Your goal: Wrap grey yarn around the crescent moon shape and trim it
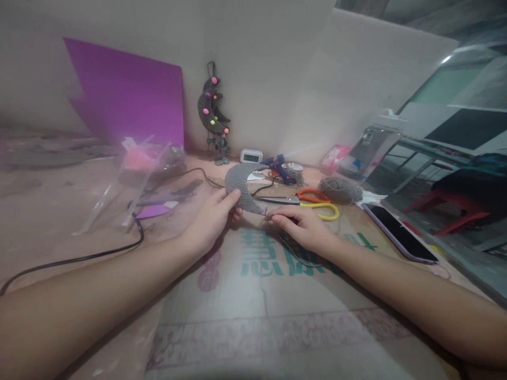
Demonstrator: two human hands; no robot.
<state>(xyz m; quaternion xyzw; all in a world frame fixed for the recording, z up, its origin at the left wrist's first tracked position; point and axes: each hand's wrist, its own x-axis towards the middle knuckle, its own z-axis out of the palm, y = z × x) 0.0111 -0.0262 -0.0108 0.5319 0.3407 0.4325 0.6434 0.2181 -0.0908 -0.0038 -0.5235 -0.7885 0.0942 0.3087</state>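
A crescent moon shape (240, 182) wrapped in grey yarn is held up over the printed cardboard sheet (222, 327). My left hand (216, 219) grips its outer curve, thumb in front and fingers behind. At its lower tip a small bit of purple shows uncovered. There my right hand (299, 224) has thumb and forefinger pinched together on the grey yarn (295, 256), part of which lies in a loose curve below the hand. Just behind the right hand lie scissors (317, 198) with orange and yellow handles, blades pointing toward the crescent.
Behind are a blue glue gun (282, 169), a white digital timer (251, 156) and a grey yarn ball (340, 190). A phone (400, 233) lies right. Clear glue sticks (137, 198), purple card (134, 100) and a black cord (79, 258) are left. A decorated moon hanging (212, 111) is on the wall.
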